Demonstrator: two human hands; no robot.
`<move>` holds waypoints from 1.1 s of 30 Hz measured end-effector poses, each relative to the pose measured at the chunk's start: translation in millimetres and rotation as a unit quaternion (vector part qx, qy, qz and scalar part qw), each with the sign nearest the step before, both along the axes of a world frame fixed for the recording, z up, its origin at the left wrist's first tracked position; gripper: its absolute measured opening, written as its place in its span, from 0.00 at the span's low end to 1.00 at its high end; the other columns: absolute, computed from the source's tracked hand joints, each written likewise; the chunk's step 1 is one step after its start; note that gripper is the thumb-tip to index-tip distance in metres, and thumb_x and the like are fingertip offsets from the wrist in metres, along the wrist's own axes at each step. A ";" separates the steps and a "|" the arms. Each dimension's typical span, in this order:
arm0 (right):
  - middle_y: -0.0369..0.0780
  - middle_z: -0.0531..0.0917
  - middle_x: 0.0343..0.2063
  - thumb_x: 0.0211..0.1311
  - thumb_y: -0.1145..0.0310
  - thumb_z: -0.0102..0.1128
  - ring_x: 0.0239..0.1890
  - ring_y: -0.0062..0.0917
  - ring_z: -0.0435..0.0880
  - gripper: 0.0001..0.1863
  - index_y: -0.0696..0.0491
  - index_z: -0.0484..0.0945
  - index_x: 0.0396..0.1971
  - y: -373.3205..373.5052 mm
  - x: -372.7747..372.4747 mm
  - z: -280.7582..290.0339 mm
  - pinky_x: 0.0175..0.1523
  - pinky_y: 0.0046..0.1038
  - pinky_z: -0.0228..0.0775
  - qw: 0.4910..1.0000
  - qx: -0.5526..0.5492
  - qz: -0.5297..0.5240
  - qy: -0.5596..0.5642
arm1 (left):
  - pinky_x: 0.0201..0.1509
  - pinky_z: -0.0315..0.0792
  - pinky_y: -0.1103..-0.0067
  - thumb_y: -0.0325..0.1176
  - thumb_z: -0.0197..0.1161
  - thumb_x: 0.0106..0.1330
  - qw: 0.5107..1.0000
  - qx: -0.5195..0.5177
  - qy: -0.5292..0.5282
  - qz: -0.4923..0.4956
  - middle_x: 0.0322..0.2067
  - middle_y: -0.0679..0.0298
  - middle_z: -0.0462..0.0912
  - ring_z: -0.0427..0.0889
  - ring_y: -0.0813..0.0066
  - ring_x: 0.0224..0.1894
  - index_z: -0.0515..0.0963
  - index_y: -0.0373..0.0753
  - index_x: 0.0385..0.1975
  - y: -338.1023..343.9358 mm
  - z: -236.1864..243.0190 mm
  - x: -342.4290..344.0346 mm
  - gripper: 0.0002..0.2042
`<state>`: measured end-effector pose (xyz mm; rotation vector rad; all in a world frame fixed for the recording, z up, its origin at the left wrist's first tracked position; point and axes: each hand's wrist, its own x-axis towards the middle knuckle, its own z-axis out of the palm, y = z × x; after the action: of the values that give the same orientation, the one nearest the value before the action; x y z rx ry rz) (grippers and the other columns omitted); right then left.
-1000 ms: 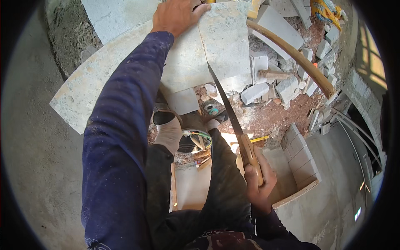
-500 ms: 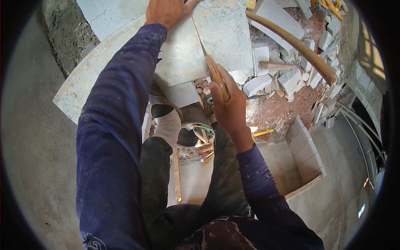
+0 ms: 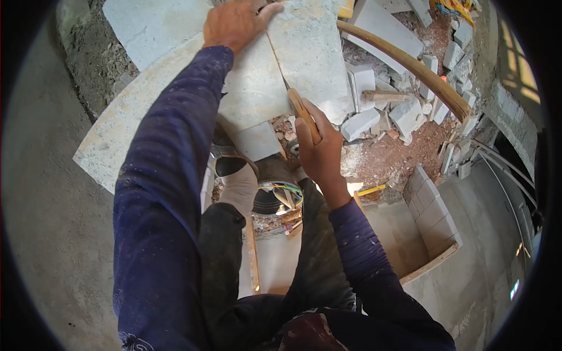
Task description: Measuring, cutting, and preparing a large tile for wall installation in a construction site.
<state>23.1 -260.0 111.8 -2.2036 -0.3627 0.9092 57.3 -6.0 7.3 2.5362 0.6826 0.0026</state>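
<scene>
Across the upper part of the head view, a pale grey slab (image 3: 310, 61) is seen, with its surface rough and spotted, and it is marked by a thin dark cut line (image 3: 273, 51) that runs from near its far edge toward the person. By the left hand (image 3: 233, 26) this slab is touched near the far edge; the thumb is stretched out sideways beside the upper end of the line, but the fingertips are partly hidden at the border of the view, so it cannot be told how tightly anything is gripped by them. By the right hand (image 3: 319, 147) the wooden handle of a hand saw (image 3: 304, 116) is held, with the fingers closed around it and the thumb laid along it. Only a short piece of the dark blade is shown beyond the handle, lined up with the cut line. Below the slab, 1 smaller pale block (image 3: 257, 142) is placed, and between the 2 legs a black bucket (image 3: 268, 202) with wooden pieces inside is seen. To the right, a curved wooden pole (image 3: 418, 73) is stretched above broken blocks (image 3: 407, 116) and reddish soil (image 3: 404, 158).
</scene>
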 end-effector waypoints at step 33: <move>0.58 0.71 0.61 0.67 0.69 0.54 0.59 0.53 0.74 0.31 0.62 0.59 0.67 -186.0 1.1 -38.3 0.60 0.38 0.67 0.969 -0.137 0.059 -0.197 | 0.34 0.77 0.66 0.65 0.55 0.65 0.998 0.067 -0.008 -0.009 0.25 0.57 0.85 0.85 0.57 0.29 0.84 0.45 0.34 11.7 -12.1 -19.7 0.27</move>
<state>24.2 -446.0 73.4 -2.6464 -0.5889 0.6036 37.5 5.7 -4.8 2.6680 0.6749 0.0643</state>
